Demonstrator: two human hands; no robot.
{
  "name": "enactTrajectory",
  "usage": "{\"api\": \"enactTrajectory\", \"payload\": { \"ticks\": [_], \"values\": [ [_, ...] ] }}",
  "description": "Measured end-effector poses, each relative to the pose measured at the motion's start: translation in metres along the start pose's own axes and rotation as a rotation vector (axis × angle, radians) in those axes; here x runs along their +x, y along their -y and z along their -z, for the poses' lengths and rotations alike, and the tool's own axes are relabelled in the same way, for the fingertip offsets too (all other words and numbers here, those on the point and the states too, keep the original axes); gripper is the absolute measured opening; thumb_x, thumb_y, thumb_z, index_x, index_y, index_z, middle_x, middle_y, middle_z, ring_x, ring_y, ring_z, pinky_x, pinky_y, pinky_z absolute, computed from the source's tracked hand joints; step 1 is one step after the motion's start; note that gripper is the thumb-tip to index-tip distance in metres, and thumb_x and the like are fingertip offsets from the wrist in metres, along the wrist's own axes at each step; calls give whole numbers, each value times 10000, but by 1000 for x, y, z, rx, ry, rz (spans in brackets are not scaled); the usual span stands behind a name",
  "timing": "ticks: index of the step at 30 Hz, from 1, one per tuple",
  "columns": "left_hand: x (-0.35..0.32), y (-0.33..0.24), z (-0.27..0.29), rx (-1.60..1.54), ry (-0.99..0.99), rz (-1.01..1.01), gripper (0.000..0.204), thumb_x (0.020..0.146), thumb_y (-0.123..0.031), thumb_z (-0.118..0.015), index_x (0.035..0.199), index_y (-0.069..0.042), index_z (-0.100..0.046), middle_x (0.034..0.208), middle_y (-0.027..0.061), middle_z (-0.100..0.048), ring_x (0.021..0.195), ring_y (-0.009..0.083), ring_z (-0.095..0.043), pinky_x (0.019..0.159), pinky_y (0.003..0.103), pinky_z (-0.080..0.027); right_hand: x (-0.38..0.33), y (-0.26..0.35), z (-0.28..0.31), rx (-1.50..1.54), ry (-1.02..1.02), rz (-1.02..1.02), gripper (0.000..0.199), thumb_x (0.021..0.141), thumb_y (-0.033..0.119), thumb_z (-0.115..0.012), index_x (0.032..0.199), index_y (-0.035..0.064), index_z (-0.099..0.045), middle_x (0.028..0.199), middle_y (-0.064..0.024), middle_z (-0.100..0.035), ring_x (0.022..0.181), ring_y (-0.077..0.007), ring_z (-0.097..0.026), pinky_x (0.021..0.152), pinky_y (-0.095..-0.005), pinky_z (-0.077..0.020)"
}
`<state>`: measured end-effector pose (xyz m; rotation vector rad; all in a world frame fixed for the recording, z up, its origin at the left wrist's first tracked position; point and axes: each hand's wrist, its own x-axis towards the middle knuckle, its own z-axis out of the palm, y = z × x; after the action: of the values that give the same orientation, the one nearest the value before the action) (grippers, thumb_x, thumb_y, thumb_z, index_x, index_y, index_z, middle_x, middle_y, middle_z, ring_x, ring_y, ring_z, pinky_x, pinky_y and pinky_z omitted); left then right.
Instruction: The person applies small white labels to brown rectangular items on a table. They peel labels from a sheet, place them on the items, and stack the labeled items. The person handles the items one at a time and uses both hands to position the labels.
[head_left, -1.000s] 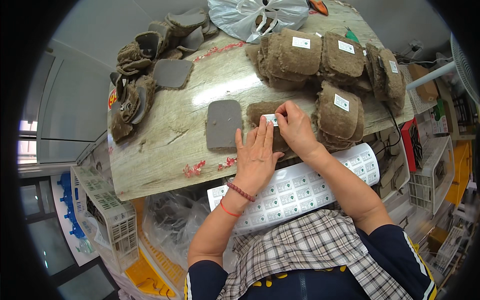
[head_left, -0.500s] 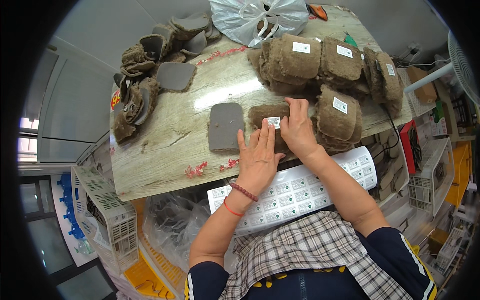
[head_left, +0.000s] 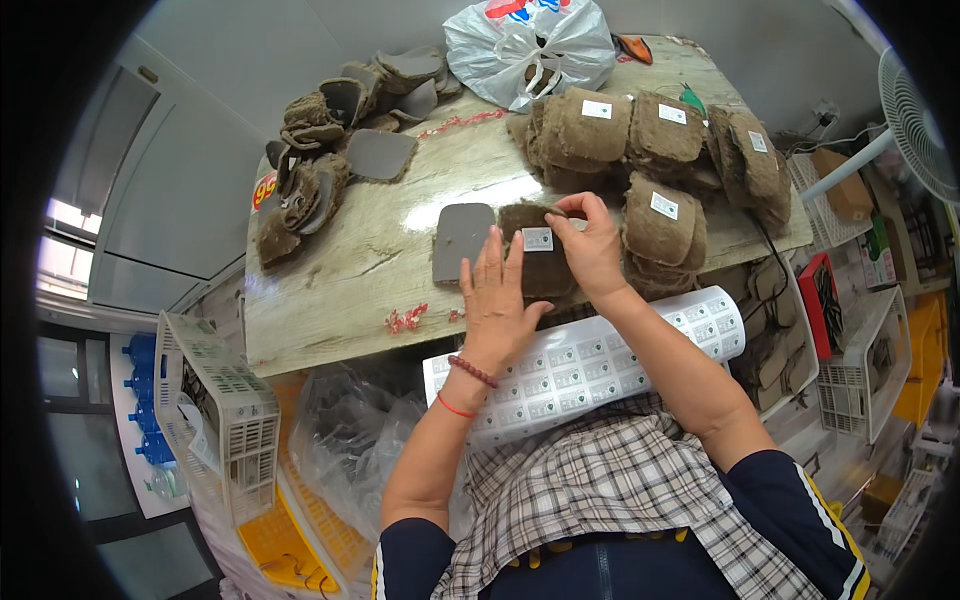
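The left hand point(head_left: 497, 305) lies flat, fingers spread, pinning the brown fleece pad point(head_left: 537, 262). The right hand point(head_left: 590, 243) has its fingers curled by the white label point(head_left: 537, 238), holding nothing; rubbing the label down firmly from centre to corners should seat it.

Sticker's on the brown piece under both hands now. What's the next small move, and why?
Probably lift the left hand and let the right hand slide the brown fuzzy piece onto the labelled stack beside it. The white label already lies flat on it, and the neighbouring stacks each show a similar label on top. The label sheet waits on the lap.
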<state>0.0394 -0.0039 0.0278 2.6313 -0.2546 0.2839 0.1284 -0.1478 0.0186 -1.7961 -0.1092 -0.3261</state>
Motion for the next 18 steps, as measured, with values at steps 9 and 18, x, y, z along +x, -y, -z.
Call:
{"api": "enactTrajectory", "payload": {
  "ticks": [9,18],
  "values": [
    [-68,48,38,-61,58,141,386,828,-183,-704,1186,-62,-627,1252,117,-589,1254,305,-469,1090,449,-298,32,37,88,406,-148,-86,175,878,74,-730,1010,2,-639,903,-24,-648,800,-83,-579,733,-223,-485],
    [-109,60,54,-100,244,315,245,821,-165,-701,1044,-67,-672,1073,89,-647,1042,285,-566,936,398,-423,-18,33,93,-375,18,477,237,887,124,-675,1112,53,-658,1073,-132,-651,1021,-315,-609,911,-386,-488]
  ]
}}
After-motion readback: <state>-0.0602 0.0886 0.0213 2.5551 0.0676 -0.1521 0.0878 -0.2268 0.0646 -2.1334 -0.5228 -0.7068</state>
